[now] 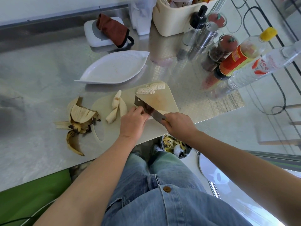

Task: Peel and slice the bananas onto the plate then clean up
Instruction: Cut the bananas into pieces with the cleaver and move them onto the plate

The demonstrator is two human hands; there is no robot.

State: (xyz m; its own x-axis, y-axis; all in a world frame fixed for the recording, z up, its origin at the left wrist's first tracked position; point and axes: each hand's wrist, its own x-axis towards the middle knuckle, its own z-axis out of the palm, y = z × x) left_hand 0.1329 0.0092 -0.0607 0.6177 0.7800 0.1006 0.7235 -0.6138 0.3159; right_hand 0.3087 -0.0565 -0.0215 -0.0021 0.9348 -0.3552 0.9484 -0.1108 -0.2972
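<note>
A cream cutting board lies on the steel table. My right hand grips the handle of a cleaver whose blade stands on the board. My left hand holds down a peeled banana next to the blade; most of that banana is hidden. A row of cut banana slices sits at the board's far edge. Peeled banana pieces lie on the board's left part. The white leaf-shaped plate behind the board holds nothing. Banana peels lie left of the board.
Bottles, spice jars and shakers crowd the table's right side. A cream bin and a white box with a brown cloth stand at the back. A waste bin with scraps sits on the floor under the table edge.
</note>
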